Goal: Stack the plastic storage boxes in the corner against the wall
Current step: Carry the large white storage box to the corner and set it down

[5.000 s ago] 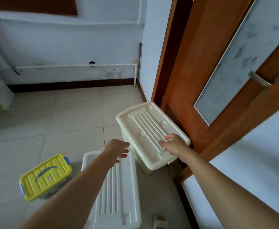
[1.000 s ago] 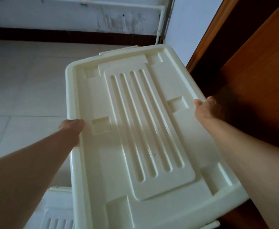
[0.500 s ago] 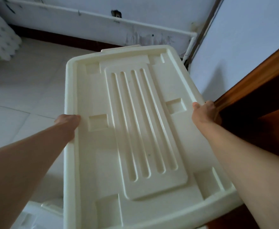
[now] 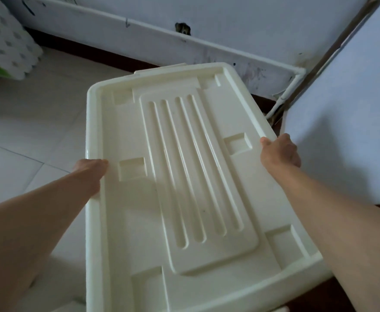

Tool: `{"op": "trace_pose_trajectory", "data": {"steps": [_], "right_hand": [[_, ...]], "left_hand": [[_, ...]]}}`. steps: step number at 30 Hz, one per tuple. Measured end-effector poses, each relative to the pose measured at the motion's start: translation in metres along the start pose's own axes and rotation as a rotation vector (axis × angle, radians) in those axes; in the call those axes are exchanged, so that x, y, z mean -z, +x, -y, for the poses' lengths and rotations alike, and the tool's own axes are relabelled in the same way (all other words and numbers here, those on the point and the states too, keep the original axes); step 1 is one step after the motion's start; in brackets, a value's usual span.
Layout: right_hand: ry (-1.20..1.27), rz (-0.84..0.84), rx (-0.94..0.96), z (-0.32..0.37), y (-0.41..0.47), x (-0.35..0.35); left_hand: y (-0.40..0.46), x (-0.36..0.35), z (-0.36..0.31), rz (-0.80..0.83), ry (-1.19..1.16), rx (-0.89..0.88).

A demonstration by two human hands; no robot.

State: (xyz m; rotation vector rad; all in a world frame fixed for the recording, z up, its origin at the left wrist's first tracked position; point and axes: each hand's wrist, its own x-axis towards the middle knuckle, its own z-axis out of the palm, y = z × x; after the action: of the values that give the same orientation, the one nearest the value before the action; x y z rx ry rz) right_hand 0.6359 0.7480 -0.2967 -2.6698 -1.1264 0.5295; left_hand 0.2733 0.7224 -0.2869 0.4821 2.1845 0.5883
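Since half a second ago the view has swung left: the brown door frame on the right is gone and more of the white wall (image 4: 346,91) and the room corner now fills that side, while the box (image 4: 184,176) sits in about the same place between the arms.

Floor (image 4: 27,122) is pale tile with grey joints. Back wall (image 4: 240,21) is white, scuffed low down, with a small dark hole (image 4: 183,29). A white pipe (image 4: 162,32) runs along it, bends down at the corner, above a dark skirting board (image 4: 108,58). A patterned white bundle (image 4: 7,43) with a bit of green sits far left on the floor.

Box is cream plastic, lid on, ribbed panel up, held off the floor and tilted, far end pointing toward the corner.

Left hand (image 4: 90,174) grips the left long rim; thumb lies on top of the lid edge, fingers hidden under the rim. Right hand (image 4: 280,152) grips the right rim, thumb on the edge, fingers curled down over the side. Both arms are stretched forward. A sliver of another white box (image 4: 72,308) shows at the bottom edge.
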Motion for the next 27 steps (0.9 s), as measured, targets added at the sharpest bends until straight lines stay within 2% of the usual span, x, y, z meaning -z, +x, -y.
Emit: {"op": "trace_pose_trajectory", "data": {"steps": [5,12,19,27], "right_hand": [[0.005,0.014,0.041,0.038,0.056,-0.012],[-0.054,0.041,0.208,0.092,0.135,-0.021],[-0.078,0.066,0.278,0.144,0.193,-0.029],[-0.102,0.065,0.277,0.193,0.234,-0.046]], "left_hand": [[0.016,-0.02,-0.04,-0.038,0.004,0.047],[0.031,-0.059,-0.082,-0.151,-0.011,0.079],[0.069,-0.089,-0.106,-0.162,-0.068,0.184],[0.122,-0.109,-0.131,-0.161,-0.022,0.261]]}}
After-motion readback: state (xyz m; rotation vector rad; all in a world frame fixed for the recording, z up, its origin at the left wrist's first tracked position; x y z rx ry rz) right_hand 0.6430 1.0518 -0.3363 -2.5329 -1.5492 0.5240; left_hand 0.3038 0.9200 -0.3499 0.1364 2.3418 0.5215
